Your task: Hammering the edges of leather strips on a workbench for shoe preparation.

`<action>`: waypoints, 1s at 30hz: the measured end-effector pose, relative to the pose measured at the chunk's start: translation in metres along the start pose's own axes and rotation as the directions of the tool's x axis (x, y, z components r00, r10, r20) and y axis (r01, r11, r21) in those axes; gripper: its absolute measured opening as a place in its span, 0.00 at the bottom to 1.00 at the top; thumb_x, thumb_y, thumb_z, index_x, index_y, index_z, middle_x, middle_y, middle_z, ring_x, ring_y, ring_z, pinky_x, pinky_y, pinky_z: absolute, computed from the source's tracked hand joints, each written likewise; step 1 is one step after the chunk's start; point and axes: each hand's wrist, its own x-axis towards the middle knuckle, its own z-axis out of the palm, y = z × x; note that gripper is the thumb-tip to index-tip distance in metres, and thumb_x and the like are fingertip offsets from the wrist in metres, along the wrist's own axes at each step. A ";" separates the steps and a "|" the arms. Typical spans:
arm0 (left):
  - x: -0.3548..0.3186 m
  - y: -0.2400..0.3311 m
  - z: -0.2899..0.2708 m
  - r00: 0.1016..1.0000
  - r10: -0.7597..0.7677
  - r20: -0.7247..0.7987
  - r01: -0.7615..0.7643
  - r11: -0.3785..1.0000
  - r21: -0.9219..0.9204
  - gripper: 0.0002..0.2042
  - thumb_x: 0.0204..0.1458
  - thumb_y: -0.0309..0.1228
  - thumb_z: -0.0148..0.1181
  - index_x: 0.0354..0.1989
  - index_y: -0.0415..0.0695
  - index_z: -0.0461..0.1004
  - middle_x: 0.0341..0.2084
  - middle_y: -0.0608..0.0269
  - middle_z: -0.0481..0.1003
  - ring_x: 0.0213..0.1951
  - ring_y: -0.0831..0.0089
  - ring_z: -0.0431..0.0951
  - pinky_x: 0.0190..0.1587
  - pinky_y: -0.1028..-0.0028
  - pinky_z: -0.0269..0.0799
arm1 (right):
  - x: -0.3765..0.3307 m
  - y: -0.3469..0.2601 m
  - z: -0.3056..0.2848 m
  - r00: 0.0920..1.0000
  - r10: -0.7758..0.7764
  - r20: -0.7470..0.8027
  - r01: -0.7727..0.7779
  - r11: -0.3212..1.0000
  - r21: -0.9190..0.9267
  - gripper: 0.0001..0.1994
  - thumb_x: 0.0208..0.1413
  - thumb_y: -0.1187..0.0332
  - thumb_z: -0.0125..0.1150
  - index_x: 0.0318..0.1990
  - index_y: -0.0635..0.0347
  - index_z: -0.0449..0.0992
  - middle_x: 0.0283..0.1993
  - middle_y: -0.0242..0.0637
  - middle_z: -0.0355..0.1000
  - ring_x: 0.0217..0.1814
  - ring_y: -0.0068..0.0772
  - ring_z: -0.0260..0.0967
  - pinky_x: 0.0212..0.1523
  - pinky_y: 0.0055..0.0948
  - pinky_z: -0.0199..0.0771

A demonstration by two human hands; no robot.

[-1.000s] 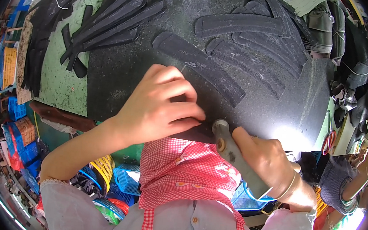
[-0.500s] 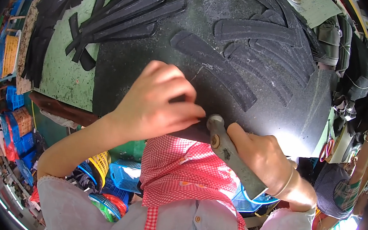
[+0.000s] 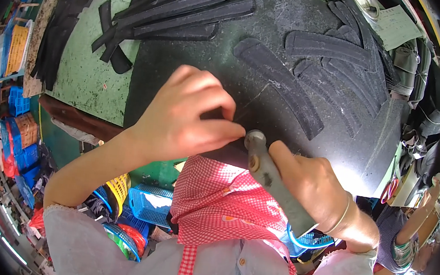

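My left hand (image 3: 187, 118) is closed over the near part of the black work surface, thumb and fingers pinched together. What they hold, if anything, is hidden. My right hand (image 3: 316, 181) is wrapped around a grey, tube-shaped hand tool (image 3: 274, 182) with a round button on its side. The tool slants, its rounded metal end almost at my left fingertips. Beyond my hands a single curved black strip (image 3: 280, 87) lies on the black mat (image 3: 157, 70). More dusty black strips (image 3: 329, 46) are heaped at the far right.
Long black strips (image 3: 189, 18) fan out at the far left, partly over a green board (image 3: 86, 66). Blue baskets (image 3: 150, 205) and a yellow basket (image 3: 118, 191) stand below the table edge. Another person's arm (image 3: 425, 202) shows at the right, near red-handled scissors (image 3: 389, 190).
The table and strips have shifted rightward in the view. The tool's end has come slightly closer to my left fingertips. Both hands keep their grips. The other person's arm at the right has lowered.
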 end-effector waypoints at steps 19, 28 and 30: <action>-0.036 -0.013 -0.018 0.989 -0.109 -0.100 0.117 0.989 0.087 0.14 0.34 0.31 0.79 0.34 0.57 0.87 0.35 0.75 0.77 0.42 0.64 0.74 0.46 0.62 0.67 | 0.040 -0.016 -0.011 1.000 -0.004 0.012 0.003 0.997 0.072 0.08 0.67 0.71 0.58 0.48 0.63 0.68 0.29 0.49 0.77 0.30 0.54 0.79 0.28 0.49 0.78; -0.048 -0.013 -0.024 0.983 -0.121 -0.140 0.141 0.981 0.137 0.15 0.36 0.31 0.79 0.36 0.56 0.87 0.36 0.74 0.78 0.43 0.63 0.74 0.46 0.61 0.68 | 0.054 -0.023 -0.005 0.998 -0.046 -0.043 0.048 0.998 0.050 0.10 0.66 0.72 0.57 0.50 0.63 0.67 0.28 0.50 0.75 0.31 0.56 0.79 0.30 0.51 0.78; -0.050 -0.005 -0.023 0.983 -0.116 -0.145 0.143 0.972 0.189 0.15 0.36 0.31 0.79 0.36 0.56 0.87 0.37 0.73 0.77 0.43 0.63 0.74 0.47 0.61 0.68 | 0.055 -0.020 0.003 0.992 -0.105 -0.070 0.109 0.992 0.061 0.09 0.67 0.70 0.58 0.49 0.62 0.67 0.30 0.51 0.76 0.31 0.57 0.79 0.30 0.52 0.78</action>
